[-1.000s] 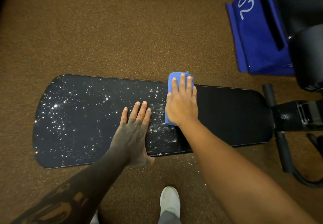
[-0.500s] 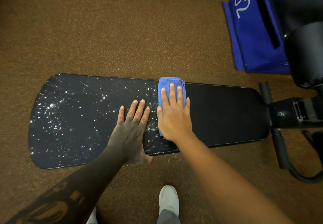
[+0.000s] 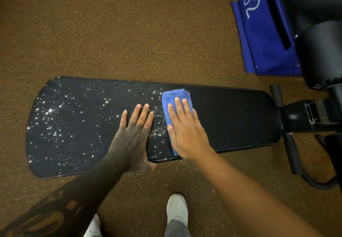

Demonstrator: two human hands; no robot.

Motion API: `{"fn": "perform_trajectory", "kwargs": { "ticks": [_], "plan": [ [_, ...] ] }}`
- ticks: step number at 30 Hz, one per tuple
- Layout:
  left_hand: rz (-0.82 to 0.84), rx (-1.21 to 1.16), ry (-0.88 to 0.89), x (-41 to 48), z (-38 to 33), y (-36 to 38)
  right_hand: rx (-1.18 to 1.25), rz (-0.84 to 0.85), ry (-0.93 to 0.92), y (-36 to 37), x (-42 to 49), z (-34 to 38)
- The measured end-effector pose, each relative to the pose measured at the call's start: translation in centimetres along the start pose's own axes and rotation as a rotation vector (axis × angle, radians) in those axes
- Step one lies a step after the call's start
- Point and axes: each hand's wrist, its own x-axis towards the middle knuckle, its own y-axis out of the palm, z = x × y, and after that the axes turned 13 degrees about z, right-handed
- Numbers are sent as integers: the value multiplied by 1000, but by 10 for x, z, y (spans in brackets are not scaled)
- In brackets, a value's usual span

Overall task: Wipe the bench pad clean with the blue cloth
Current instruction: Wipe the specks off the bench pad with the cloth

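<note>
The long black bench pad (image 3: 231, 118) lies flat, its length running from 9 to 3 o'clock. White specks cover its 9 o'clock half; the 3 o'clock half is dark and clean. The folded blue cloth (image 3: 169, 105) lies flat at mid-length.

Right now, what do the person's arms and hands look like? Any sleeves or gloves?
Both arms are bare, with no sleeves in view. The left hand and right hand wear no gloves, rings or watch. The left forearm carries large tattoo-like markings; the right forearm shows none.
</note>
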Motion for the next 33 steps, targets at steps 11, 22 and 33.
{"fn": "perform_trajectory", "kwargs": {
  "ticks": [11, 22, 33],
  "plan": [
    [-29, 39, -7, 1, 0, 4, -52, -37, -18, 20, -25, 2],
    [-39, 46, -17, -7, 8, 8, -29, -72, 113, 36, -47, 25],
    [-43, 58, -7, -15, 20, 11, 74, -119, 216, 50, -48, 53]
  ]
}}
